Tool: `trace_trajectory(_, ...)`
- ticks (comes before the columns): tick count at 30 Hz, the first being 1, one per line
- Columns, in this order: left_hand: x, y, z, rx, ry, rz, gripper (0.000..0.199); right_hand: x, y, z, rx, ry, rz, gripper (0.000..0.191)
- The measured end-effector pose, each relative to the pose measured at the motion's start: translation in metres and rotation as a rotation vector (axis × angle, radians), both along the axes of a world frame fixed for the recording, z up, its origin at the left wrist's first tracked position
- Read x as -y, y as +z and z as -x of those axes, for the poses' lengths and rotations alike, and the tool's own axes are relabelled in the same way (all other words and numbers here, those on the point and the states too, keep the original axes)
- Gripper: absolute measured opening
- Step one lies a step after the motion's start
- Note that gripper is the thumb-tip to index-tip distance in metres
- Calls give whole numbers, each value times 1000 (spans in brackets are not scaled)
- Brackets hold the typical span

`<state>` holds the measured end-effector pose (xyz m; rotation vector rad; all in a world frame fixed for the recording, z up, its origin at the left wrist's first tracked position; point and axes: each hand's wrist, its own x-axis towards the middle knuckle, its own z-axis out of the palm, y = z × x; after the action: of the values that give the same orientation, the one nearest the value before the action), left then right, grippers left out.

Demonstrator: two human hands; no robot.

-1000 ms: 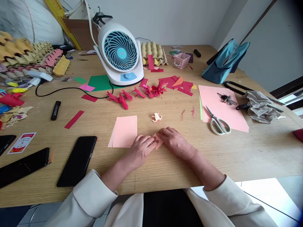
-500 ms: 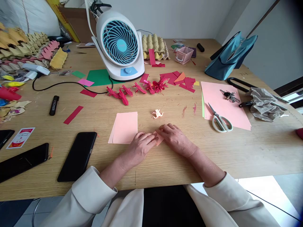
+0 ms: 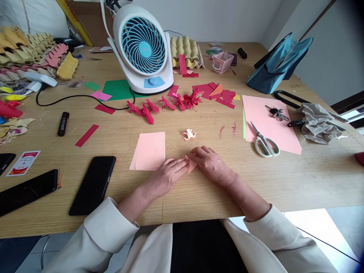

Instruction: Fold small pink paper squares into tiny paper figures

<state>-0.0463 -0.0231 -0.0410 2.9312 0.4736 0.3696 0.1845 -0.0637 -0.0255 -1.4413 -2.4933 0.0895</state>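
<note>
A small folded piece of pink paper [image 3: 192, 165] lies on the table between my hands, partly covered by fingers. My left hand [image 3: 168, 173] holds its left side down with the fingers pressed close together. On the other side, my right hand [image 3: 212, 165] is closed over the upper right edge, its fingers bent and thumb hidden. Just beyond them sits a small pale pink folded paper figure [image 3: 189, 134]. Flat pink paper sheets [image 3: 150, 151] lie beside my left hand, overlapping each other.
A white fan [image 3: 143, 49] stands at the back, with red paper figures [image 3: 148, 113] in front. Scissors [image 3: 264, 142] rest partly on large pink sheets [image 3: 290, 142] at right. A black phone [image 3: 93, 185] and a marker [image 3: 63, 124] are at left. A blue bag [image 3: 264, 77] stands back right.
The view has tilted slightly, so the scene sits a little differently in the picture. Both hands stay on the folded paper with hardly any visible movement.
</note>
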Motion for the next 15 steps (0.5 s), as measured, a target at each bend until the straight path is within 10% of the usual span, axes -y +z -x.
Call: trace_trajectory(15, 4, 10, -4, -43, 97, -30, 53, 0, -2, 3, 1, -21, -6, 27)
